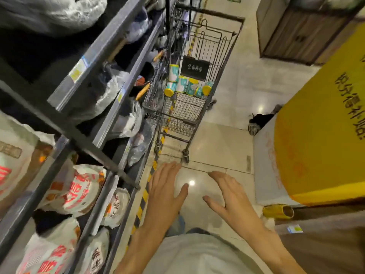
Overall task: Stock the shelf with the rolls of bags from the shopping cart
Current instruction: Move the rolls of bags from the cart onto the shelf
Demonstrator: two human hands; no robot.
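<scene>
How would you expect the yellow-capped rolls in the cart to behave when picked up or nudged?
The rolls are cylinders, so those lying down would probably roll. The upright ones look tall and narrow, so they may tip. Their glossy wrappers could be slippery.

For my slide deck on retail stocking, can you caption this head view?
Both hands, left hand and right hand, open and empty before the shopping cart holding rolls of bags beside the shelf.
</scene>
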